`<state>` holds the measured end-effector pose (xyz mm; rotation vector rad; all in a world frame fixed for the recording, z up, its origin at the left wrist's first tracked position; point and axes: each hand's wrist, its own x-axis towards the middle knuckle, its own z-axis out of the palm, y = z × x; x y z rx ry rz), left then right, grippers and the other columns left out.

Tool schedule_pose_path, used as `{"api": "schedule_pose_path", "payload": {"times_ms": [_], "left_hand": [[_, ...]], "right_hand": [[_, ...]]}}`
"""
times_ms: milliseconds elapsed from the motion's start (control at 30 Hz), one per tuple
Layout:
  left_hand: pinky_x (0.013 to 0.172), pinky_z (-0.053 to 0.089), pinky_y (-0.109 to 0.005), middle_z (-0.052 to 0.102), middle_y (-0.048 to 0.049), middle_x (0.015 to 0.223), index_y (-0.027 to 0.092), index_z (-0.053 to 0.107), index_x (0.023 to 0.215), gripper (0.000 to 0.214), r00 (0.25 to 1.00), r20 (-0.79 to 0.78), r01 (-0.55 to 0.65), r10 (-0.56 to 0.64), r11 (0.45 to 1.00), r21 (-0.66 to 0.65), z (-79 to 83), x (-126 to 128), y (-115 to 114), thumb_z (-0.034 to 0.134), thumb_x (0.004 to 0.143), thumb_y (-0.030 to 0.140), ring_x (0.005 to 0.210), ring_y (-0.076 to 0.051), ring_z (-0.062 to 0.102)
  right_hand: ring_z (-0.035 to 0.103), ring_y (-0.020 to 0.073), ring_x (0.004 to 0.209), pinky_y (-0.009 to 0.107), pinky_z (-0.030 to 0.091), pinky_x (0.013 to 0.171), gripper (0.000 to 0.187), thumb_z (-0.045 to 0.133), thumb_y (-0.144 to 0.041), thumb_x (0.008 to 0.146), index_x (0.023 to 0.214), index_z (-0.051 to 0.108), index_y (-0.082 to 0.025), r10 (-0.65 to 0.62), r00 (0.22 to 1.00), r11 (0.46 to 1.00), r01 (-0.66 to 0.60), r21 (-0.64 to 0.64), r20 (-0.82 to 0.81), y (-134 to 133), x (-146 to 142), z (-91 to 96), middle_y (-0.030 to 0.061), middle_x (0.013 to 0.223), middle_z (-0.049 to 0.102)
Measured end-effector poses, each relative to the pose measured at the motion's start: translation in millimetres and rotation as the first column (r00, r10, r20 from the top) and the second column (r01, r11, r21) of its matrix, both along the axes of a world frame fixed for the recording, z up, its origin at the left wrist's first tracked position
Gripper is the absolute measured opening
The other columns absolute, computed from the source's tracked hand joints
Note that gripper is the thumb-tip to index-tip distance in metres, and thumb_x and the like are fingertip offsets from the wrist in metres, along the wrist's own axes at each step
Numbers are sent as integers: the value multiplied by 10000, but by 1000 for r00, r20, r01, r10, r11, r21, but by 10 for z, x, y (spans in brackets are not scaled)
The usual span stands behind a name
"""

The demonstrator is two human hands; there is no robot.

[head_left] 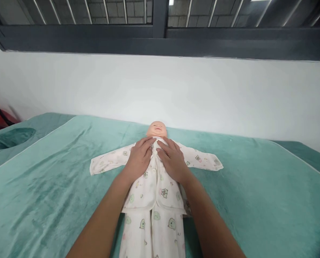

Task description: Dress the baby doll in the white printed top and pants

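Head view: left hand [140,157] and right hand [174,157] lie palms-down, grip clamped on nothing, across the jacket [148,188] front, seemingly to hold it flat on the teal sheet [256,190], below the doll [157,128] head.

The left hand [140,157] and right hand [173,159] are bare, with slim fingers, rounded knuckles and narrow, uncovered wrists. The left forearm [106,215] and right forearm [206,215] are likewise bare and smooth in outline, each broadening evenly toward the lower edge of the view. The fingernails are too small to make out clearly.
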<state>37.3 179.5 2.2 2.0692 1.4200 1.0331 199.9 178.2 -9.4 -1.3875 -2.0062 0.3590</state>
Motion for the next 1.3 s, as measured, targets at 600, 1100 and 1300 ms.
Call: {"api": "schedule_pose_path", "payload": {"times_ms": [600, 1100, 1300], "left_hand": [[1084, 340, -446, 467, -50, 1410, 292, 588, 1237, 415, 994, -106, -8, 15, 998, 61, -1, -7, -19, 292, 957, 211, 1321, -228, 417], [944, 469, -398, 565, -41, 1323, 247, 550, 1214, 349, 940, -291, -120, 178, 971, 205, 21, 36, -70, 330, 949, 192, 1183, -225, 536], [1080, 375, -409, 515, -37, 1399, 230, 499, 1332, 430, 978, -191, -49, 81, 985, 165, -32, 9, -17, 308, 950, 189, 1281, -204, 460]], "right_hand": [[357, 245, 1363, 462, 252, 1140, 354, 543, -396, 862, 1202, 605, -316, -45, 920, 985, -23, -168, -390, 34, 29, 69, 3, 1429, 490], [338, 273, 1386, 553, 234, 1121, 334, 485, -356, 917, 1234, 588, -360, 66, 972, 996, -79, -51, -224, 73, 49, 12, 11, 1447, 475], [469, 224, 1264, 427, 335, 1097, 221, 537, -311, 869, 1047, 663, -275, -49, 918, 998, 33, -47, -394, 4, 13, 67, 23, 1322, 576]]}}
